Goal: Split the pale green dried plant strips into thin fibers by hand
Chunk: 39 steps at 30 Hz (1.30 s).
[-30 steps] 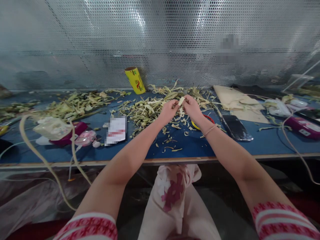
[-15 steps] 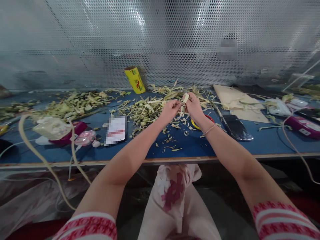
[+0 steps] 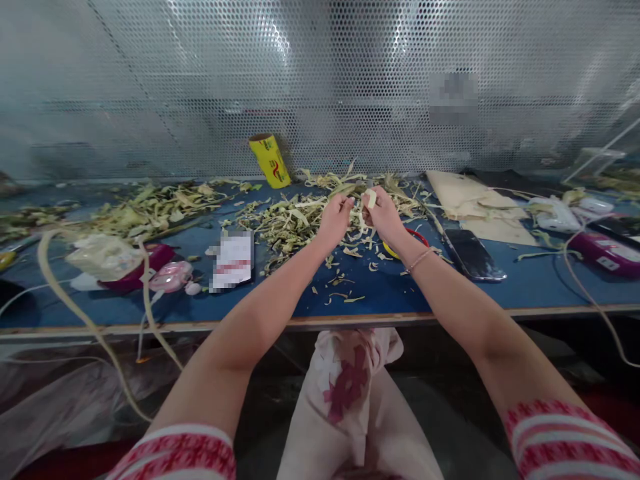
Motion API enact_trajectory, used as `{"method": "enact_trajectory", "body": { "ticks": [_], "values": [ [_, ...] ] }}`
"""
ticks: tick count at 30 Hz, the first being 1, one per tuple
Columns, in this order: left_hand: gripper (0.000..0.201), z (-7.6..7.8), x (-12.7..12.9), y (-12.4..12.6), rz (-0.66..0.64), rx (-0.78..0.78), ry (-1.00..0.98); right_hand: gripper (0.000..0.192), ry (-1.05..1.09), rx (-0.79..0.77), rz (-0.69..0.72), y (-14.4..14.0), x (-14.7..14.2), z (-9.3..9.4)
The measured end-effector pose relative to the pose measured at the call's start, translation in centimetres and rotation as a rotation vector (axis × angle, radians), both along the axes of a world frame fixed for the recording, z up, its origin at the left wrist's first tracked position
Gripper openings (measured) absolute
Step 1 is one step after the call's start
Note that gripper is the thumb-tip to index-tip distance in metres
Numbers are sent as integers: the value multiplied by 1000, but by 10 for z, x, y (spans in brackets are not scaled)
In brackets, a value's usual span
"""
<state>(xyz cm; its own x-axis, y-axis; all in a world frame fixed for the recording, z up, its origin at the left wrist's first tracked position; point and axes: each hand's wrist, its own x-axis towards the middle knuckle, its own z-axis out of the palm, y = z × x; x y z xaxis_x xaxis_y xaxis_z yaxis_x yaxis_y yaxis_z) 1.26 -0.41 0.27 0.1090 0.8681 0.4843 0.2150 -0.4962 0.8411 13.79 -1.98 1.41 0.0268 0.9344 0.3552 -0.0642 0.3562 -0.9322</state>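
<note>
- I see my left hand point(image 3: 334, 220) and right hand point(image 3: 383, 215) raised close together above the far middle of the surface point(image 3: 450, 293), fingertips nearly meeting.
- My right hand is closed, its fingertips pinching a pale strip point(image 3: 370, 198) of husk-like plant material that sticks up above the fingers.
- My left hand is curled, fingertips pressed at the lower part of the same strip; exactly how much of it that hand grips I cannot tell.
- The strip is held in the air just above a heap of green-yellow trimmings point(image 3: 290, 220), which spreads under and behind both hands.
- Smaller scraps point(image 3: 345, 293) lie scattered on the blue top nearer to me.
- A red-and-yellow ring point(image 3: 413, 241) lies partly hidden beneath my right wrist, which wears a thin bracelet point(image 3: 419, 259).
- A dark phone point(image 3: 473, 255) lies just to the right of that arm, beside a sheet of brown paper point(image 3: 475, 207).
- A yellow roll point(image 3: 270, 160) leans against the perforated metal wall point(image 3: 200, 80) at the back.
- To the left lie a blurred card point(image 3: 231, 260), a pink item point(image 3: 171, 275) and a second heap of trimmings point(image 3: 150, 207).
</note>
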Motion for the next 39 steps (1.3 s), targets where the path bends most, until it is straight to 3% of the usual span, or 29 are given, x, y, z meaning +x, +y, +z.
{"method": "enact_trajectory", "body": {
  "ticks": [5,14,24,28,34,39],
  "values": [
    [35,6,-3,-1,73,-39,-56,29,23,2,-2,1,0,1],
    [36,5,-4,1,75,-10,-93,29,86,-51,-29,2,1,2],
    [47,2,-1,6,-224,-250,-281,26,76,-223,-35,8,14,3],
    [36,7,-3,0,-290,-250,-335,27,29,-270,-14,9,18,3],
    [16,15,-6,-10,-546,-322,-451,39,61,-262,62,4,21,5],
    [18,13,-3,-11,-508,-289,-382,32,84,-290,83,3,22,7]
  ]
}}
